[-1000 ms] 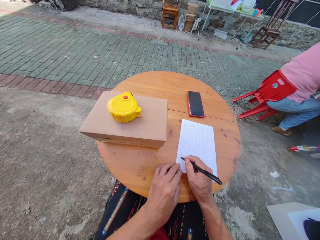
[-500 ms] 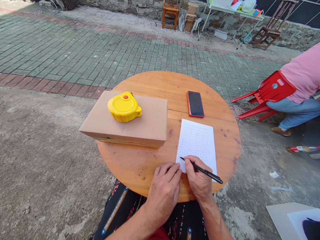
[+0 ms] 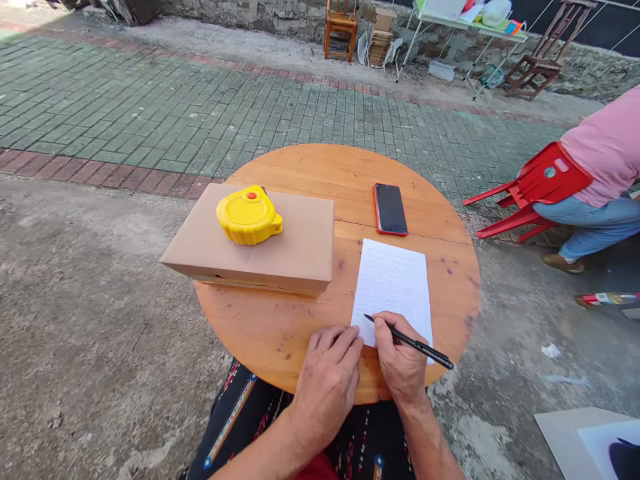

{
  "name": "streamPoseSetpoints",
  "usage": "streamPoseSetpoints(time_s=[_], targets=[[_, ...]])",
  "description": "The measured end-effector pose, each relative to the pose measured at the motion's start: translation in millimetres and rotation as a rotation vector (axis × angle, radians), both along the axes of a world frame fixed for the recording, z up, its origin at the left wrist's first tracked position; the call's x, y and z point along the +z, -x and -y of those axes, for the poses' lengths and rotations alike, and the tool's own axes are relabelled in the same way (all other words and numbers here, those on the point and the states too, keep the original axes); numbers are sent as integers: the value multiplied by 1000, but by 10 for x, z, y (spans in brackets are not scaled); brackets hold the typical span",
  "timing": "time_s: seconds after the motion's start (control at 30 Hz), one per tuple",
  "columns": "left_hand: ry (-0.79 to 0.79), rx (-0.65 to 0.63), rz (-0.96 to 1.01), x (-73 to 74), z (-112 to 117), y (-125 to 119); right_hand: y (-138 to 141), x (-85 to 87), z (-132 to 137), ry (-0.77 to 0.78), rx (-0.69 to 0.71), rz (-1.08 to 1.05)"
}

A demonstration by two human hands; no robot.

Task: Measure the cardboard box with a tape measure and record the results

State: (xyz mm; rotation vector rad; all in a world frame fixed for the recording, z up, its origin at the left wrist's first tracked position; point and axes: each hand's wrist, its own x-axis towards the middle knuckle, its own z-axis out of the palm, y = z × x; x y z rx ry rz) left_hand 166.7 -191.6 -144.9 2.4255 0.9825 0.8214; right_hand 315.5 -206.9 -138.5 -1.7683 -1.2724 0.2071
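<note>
- Black pen (image 3: 423, 347) in the right hand (image 3: 403, 367): from where I stand, its tip points forward and to the left, over the near left part of the paper (image 3: 390, 280). Whether it touches down, I can't tell.
- Its long axis slants across the sheet, the blunt end poking out past the hand, beyond the paper's right edge.
- Right hand's grip is closed about the pen, thumb and fingers pinching it not far from the tip.
- Paper lies on the round table (image 3: 280, 323), long axis running away from the person. Rows of writing, too small to read from here, cover most of it; the near end looks barer, and that is where the tip is.
- Left hand (image 3: 327, 380) rests palm down, fingers loosely bent, fingertips at the paper's near left corner, just below the pen tip. It grasps nothing I can see, though its underside is hidden. Of the two, only the right has the pen.
- Phone (image 3: 391, 209) lies past the paper's far edge, apart from it. Off to the left sits the box (image 3: 305, 233), with the yellow tape measure (image 3: 247, 215) on top; neither hand touches these.
</note>
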Motion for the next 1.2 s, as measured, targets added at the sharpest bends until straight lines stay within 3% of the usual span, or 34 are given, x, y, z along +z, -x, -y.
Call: streamPoseSetpoints(time_s=[1.2], targets=[[-16,-3,-31,6,-18,-8,18,4,-27,39,-3,39]])
